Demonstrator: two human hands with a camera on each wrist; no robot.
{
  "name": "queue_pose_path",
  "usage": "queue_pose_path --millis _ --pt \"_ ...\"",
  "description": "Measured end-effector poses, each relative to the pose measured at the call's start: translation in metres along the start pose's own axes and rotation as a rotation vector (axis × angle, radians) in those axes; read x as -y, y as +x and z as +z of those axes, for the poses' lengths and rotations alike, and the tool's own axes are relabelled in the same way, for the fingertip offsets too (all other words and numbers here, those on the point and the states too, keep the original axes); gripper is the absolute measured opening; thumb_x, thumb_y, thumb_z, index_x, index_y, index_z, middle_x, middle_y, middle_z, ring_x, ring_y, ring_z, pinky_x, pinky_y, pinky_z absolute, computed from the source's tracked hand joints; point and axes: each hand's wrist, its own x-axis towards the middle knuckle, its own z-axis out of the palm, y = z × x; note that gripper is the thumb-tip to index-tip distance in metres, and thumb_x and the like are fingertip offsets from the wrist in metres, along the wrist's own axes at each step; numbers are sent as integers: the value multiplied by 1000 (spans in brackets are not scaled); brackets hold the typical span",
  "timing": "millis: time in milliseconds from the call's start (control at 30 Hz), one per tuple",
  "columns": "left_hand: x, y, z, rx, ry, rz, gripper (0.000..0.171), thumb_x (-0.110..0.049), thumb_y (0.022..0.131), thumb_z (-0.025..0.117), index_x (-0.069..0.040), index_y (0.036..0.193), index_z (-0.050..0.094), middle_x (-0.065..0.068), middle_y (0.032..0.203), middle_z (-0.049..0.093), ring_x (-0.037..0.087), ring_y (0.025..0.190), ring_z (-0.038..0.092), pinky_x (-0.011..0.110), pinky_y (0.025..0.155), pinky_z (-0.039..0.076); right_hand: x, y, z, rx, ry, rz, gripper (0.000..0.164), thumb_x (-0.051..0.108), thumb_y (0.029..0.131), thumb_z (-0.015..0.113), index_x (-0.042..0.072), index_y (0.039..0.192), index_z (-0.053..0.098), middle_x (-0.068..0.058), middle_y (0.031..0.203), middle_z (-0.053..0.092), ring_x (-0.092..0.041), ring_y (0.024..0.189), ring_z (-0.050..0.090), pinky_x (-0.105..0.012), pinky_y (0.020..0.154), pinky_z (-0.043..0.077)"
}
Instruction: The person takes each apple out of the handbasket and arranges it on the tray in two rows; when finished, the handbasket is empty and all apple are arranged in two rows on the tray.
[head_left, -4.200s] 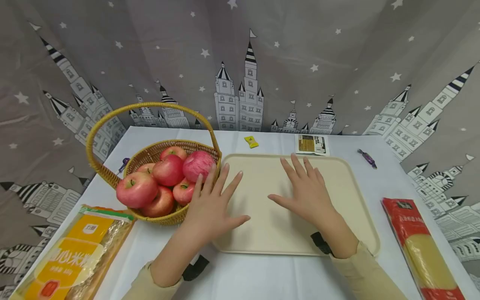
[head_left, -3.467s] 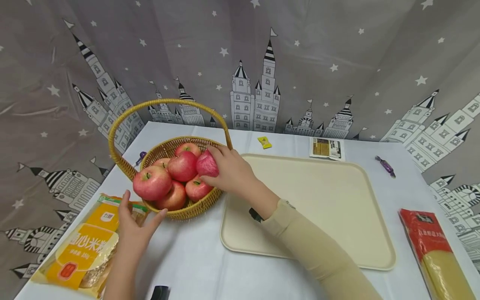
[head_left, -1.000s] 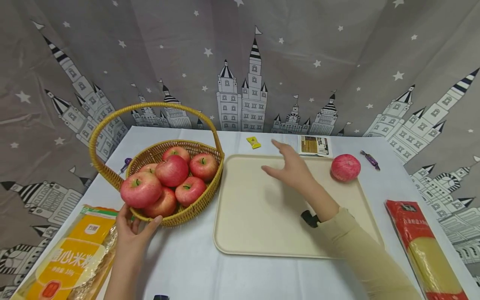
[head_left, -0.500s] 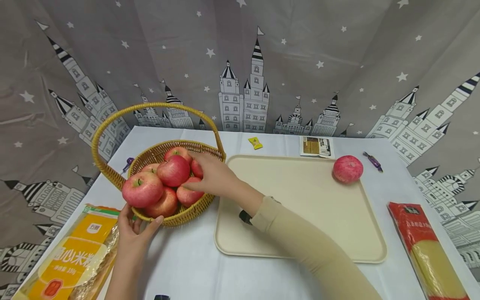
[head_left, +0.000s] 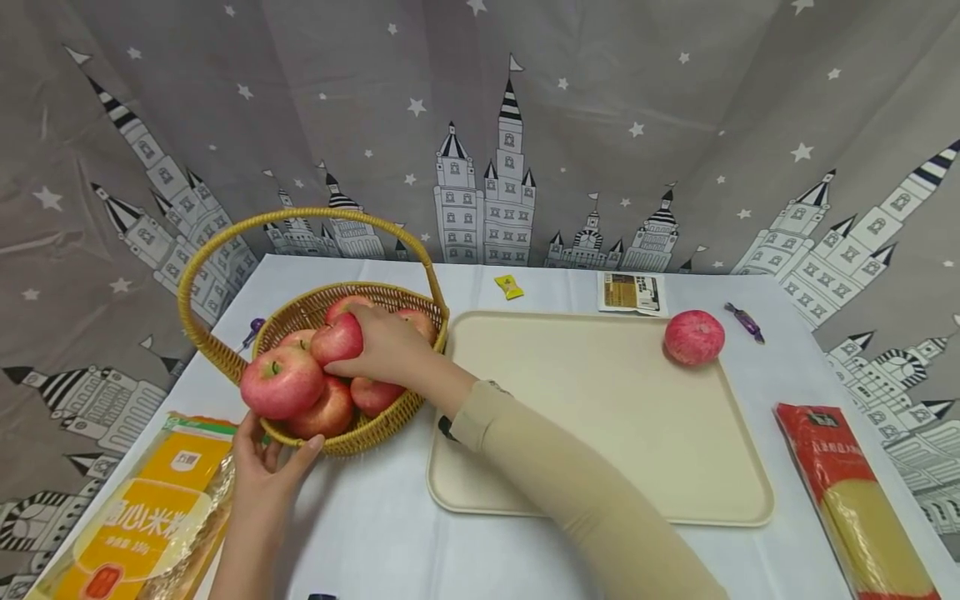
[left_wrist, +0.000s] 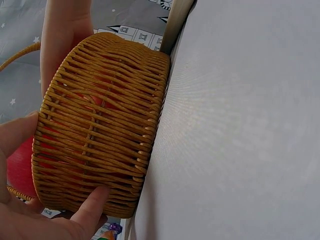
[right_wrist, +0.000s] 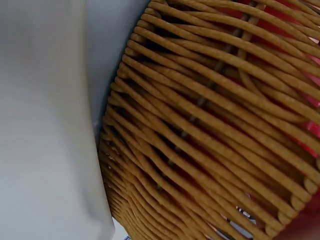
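Note:
A yellow-brown wicker basket [head_left: 386, 425] with a tall arched handle stands at the left, holding several red apples. My right hand [head_left: 390, 346] reaches inside it and grips an apple [head_left: 339, 339] on top of the pile, partly covering the apples beneath. At the front left my left hand [head_left: 268, 471] holds the basket's rim. In the left wrist view its finger [left_wrist: 92, 207] lies against the woven side and its thumb is at the rim. Another, pinker apple [head_left: 694, 337] sits at the far right corner of the beige tray [head_left: 600, 417]. The right hand is outside the right wrist view.
A yellow bag [head_left: 142, 517] lies front left, a red noodle-like packet [head_left: 855, 492] at the right. Behind the tray are a yellow wrapped candy [head_left: 509, 287] and a small flat packet [head_left: 632, 292]. Purple wrapped candies lie right [head_left: 745, 322] and behind the basket [head_left: 253, 329].
The pinker apple went from the basket to the tray's far right corner. My right hand then came back left into the basket and took hold of another apple. The left hand stays on the rim.

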Motion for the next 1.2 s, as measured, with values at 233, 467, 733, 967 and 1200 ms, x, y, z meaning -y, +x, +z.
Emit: queue_pose_path --millis 233,467,733,967,1200 --pt "-1 0 -1 1 22 -7 93 0 87 69 -27 153 10 2 157 11 22 143 17 22 110 30 -3 -5 -3 -68 10 35 72 52 73 74 20 132 49 8 118 55 -4 102 53 -23 89 44" --pt "1 0 0 -2 -1 0 91 2 86 68 -26 152 12 2 157 12 21 142 19 18 107 33 -25 -54 -45 -158 85 -15 85 44 73 77 12 144 42 -2 130 52 -14 112 53 -30 91 49" --pt "-1 -1 1 4 -12 19 89 0 86 69 -27 151 15 2 156 15 20 140 21 17 106 34 -104 -138 -108 -342 241 101 86 24 70 86 1 139 41 -14 129 50 -25 108 56 -36 88 53" --pt "-2 -1 0 1 -16 19 89 0 87 69 -28 151 15 1 156 13 21 141 19 19 107 33 -202 -190 -133 -344 127 416 87 25 77 82 -5 141 32 -25 134 45 -39 117 49 -54 97 46" --pt "1 0 0 9 -16 21 90 0 86 69 -27 152 14 2 156 13 21 141 19 17 104 35 -235 -207 -134 -273 -15 456 89 27 80 79 -8 145 28 -30 138 40 -44 125 40 -59 103 37"
